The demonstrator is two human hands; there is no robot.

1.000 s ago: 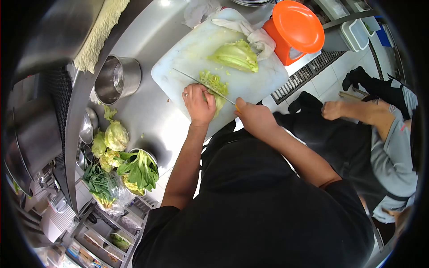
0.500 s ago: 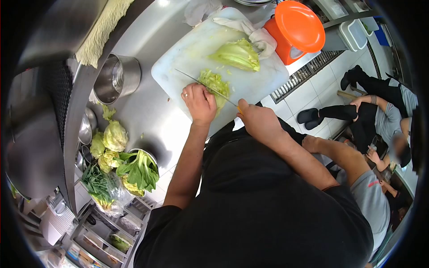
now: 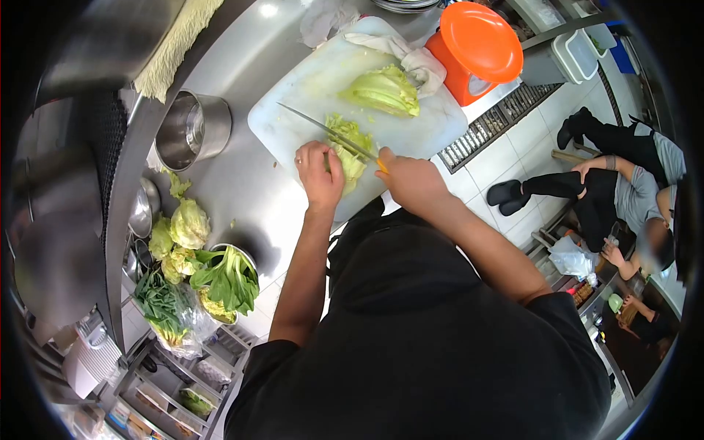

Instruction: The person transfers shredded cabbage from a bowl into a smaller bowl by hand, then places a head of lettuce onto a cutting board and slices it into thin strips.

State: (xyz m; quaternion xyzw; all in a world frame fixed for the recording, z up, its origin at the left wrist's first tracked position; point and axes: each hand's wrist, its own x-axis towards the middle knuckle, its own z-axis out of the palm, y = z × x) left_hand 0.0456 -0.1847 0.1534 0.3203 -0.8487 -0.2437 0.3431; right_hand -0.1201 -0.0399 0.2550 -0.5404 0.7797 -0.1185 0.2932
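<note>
Gripping the knife (image 3: 323, 128) in the right hand (image 3: 416, 182). Resting the left hand (image 3: 320, 176), curled, against the cut lettuce (image 3: 351, 168), just left of the right grip, partly under the knife; cannot tell if gripping it.

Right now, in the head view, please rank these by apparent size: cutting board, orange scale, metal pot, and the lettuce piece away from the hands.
1. Cutting board
2. Orange scale
3. Metal pot
4. Lettuce piece

the right hand (image 3: 413, 183) and knife (image 3: 328, 132) have shifted up and left, the left hand (image 3: 320, 176) has drawn slightly left, and the passing grey-sleeved person has gone, uncovering a plastic bag (image 3: 572, 258)
</note>
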